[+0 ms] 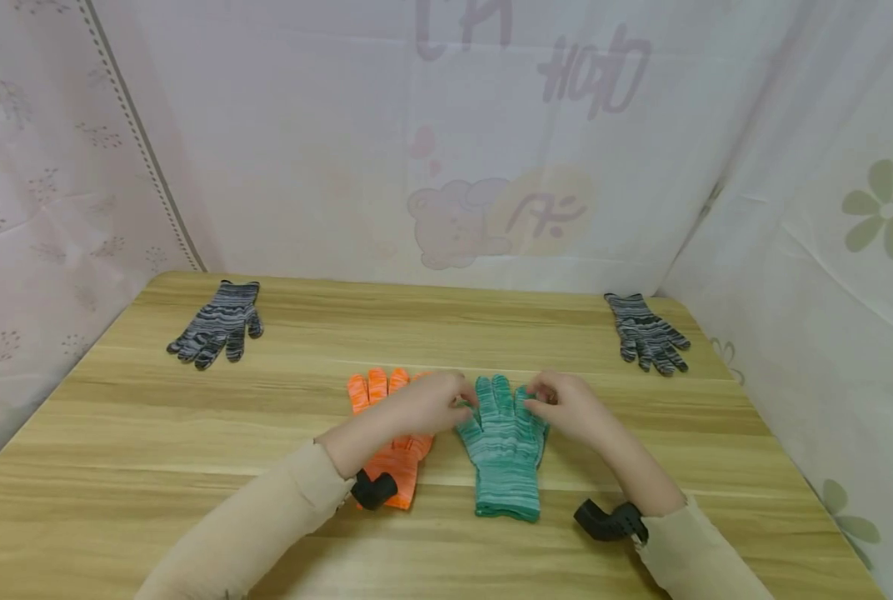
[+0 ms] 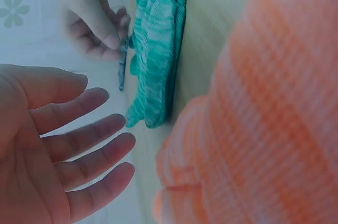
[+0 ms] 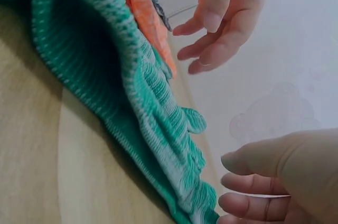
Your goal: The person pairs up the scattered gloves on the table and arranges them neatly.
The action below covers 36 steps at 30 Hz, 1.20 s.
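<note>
A green striped knit glove (image 1: 506, 467) lies palm-down or palm-up alike flat on the table, fingers pointing away, its cuff gaping in the right wrist view. My left hand (image 1: 431, 404) hovers at its left side, above the orange striped glove (image 1: 397, 467) and partly covering it. In the left wrist view the left hand's fingers (image 2: 100, 137) are spread, loosely extended, with nothing in them. At the green glove's right side is my right hand (image 1: 570, 404), fingertips close to its finger ends. The right wrist view shows the right hand's fingers (image 3: 253, 184) relaxed and holding nothing.
Two grey-and-black striped gloves lie farther back: one glove (image 1: 222, 325) at the far left, another glove (image 1: 647, 333) at the far right. The wooden table (image 1: 266, 517) ends at a pale printed curtain (image 1: 326, 167) behind and at both sides.
</note>
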### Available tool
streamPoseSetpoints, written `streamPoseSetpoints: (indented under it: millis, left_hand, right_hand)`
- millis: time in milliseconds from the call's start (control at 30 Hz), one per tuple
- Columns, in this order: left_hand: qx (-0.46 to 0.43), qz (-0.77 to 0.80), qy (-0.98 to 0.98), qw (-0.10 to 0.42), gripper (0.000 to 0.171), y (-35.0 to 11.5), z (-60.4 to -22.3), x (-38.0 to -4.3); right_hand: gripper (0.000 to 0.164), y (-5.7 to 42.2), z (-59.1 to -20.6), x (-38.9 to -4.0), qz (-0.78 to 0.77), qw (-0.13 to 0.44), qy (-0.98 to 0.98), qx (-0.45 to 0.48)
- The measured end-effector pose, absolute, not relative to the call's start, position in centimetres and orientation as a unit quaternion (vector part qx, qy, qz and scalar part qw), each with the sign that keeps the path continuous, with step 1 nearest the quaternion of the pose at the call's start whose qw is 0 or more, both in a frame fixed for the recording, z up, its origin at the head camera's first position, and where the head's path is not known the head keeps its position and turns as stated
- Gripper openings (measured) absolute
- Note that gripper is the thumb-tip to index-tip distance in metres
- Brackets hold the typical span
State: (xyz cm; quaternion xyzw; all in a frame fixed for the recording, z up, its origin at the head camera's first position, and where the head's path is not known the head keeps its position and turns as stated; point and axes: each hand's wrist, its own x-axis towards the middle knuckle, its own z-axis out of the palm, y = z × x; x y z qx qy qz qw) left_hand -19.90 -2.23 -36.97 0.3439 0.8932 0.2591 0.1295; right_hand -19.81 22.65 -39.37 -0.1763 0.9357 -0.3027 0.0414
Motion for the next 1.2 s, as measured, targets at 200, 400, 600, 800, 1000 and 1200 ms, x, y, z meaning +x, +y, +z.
streamPoseSetpoints:
  millis: [200,400,600,800,1000,1200]
  left_hand:
    - [0.353,0.239,0.895,0.130,0.018,-2.1,-37.0,-20.8]
    - [0.370,0.218,0.889,0.158,0.021,-2.0,-37.1,-21.5]
    - [0.392,0.200,0.882,0.168,0.024,-1.9,-37.5,-22.1]
    - [0.416,0.182,0.873,0.181,0.028,-2.0,-37.4,-22.3]
    - [0.418,0.163,0.874,0.187,0.029,-2.1,-37.2,-22.4]
    - [0.420,0.154,0.875,0.185,0.029,-1.8,-37.4,-22.7]
  right_hand:
    - [0.008,23.3,-39.5,-19.5,-0.297,0.050,0.944,-0.135]
    - [0.017,23.8,-39.6,-19.3,-0.293,0.061,0.948,-0.109]
    - [0.029,24.1,-39.7,-18.8,-0.301,0.073,0.944,-0.110]
    - [0.035,24.5,-40.1,-18.9,-0.302,0.094,0.942,-0.115]
    - [0.035,24.4,-40.5,-18.8,-0.308,0.105,0.938,-0.115]
    - [0.038,24.3,-40.5,-18.5,-0.311,0.122,0.938,-0.093]
